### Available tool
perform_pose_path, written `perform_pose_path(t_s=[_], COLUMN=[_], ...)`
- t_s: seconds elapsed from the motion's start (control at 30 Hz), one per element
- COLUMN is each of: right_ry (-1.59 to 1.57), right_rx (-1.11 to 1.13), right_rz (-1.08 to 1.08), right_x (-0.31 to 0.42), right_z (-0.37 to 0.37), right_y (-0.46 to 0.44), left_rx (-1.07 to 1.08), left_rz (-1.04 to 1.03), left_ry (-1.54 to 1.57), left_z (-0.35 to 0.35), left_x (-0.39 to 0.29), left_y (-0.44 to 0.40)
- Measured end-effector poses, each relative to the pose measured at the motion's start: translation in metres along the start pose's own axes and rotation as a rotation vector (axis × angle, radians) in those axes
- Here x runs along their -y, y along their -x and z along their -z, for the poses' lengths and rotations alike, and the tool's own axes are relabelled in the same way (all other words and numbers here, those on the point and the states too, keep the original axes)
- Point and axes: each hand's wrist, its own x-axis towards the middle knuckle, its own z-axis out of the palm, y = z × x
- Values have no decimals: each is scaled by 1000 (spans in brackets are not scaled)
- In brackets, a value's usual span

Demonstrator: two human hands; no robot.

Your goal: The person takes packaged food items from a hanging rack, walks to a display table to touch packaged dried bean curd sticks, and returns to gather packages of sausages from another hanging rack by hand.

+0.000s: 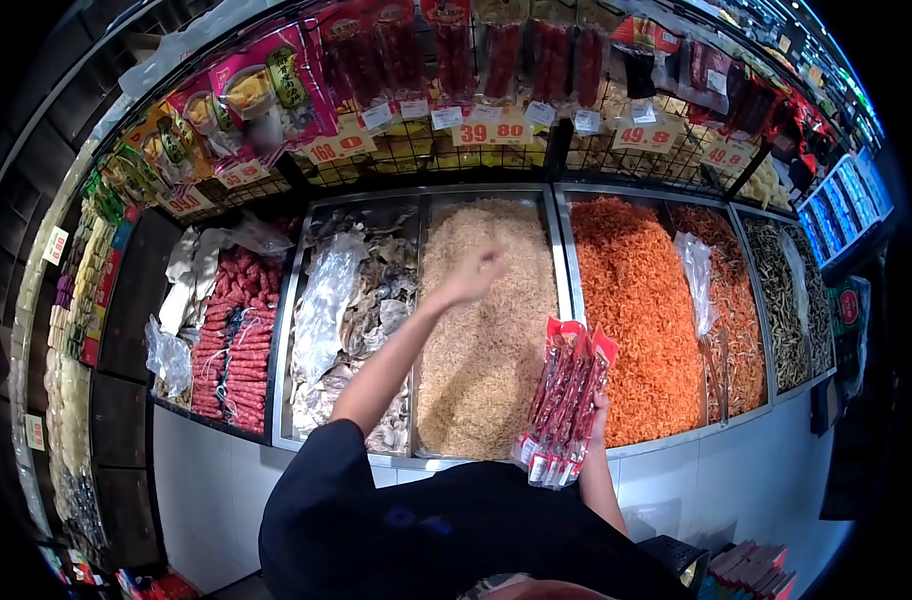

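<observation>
My left hand point(473, 277) is stretched out over a bin of pale, tiny dried shrimp point(481, 370). Its fingers look loosely bent and apart, and I see nothing in them. Lower down on the right, my right hand point(600, 420) is closed around several packs of red sausages point(566, 400) in clear wrappers with red tops. The packs stand nearly upright, in front of the metal divider between the pale bin and a bin of orange dried shrimp point(631, 330). They hide part of my right hand.
More sausage packs point(501, 60) hang on a rack above price signs point(493, 133). Left of the pale bin are dried pieces under plastic point(328, 285) and loose red sausages point(238, 340). Small dried fish point(776, 280) fill bins at right. Boxes and packets point(751, 572) are at lower right.
</observation>
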Motion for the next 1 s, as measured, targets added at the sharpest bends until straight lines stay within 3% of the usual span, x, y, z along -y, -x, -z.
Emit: perform_pose_path(t_s=[0.07, 0.1, 0.13, 0.2, 0.33, 0.4, 0.53, 0.73, 0.83, 0.93, 1.0], right_ry=[3, 7, 11, 11, 11, 9, -2, -4, 0, -4, -9], right_rx=[-7, 8, 23, 21, -8, -18, -28, -18, -6, 7, 11], right_rz=[0, 9, 20, 30, 53, 63, 87, 81, 73, 72, 70], right_x=[8, 10, 11, 13, 16, 17, 18, 17, 19, 19, 19], right_z=[-9, -14, -16, -17, -15, -14, -13, -15, -17, -19, -20], right_y=[10, 14, 16, 20, 27, 29, 33, 34, 32, 31, 32], left_rx=[-319, -582, -722, -949, -897, -930, -1002, -1067, -833, -508, -419], left_rz=[-193, -265, -332, -411, -411, -265, -256, -275, -204, -130, -262], left_ry=[231, 81, 254, -173, -45, 35, 39, -192, -206, 269, 529], left_z=[55, 81, 103, 150, 177, 174, 166, 180, 197, 200, 197], left_x=[-10, -7, -18, -28, -65, -77, -80, -75, -84, -118, -135], left_y=[-52, -85, -108, -151, -181, -185, -187, -155, -135, -83, -44])
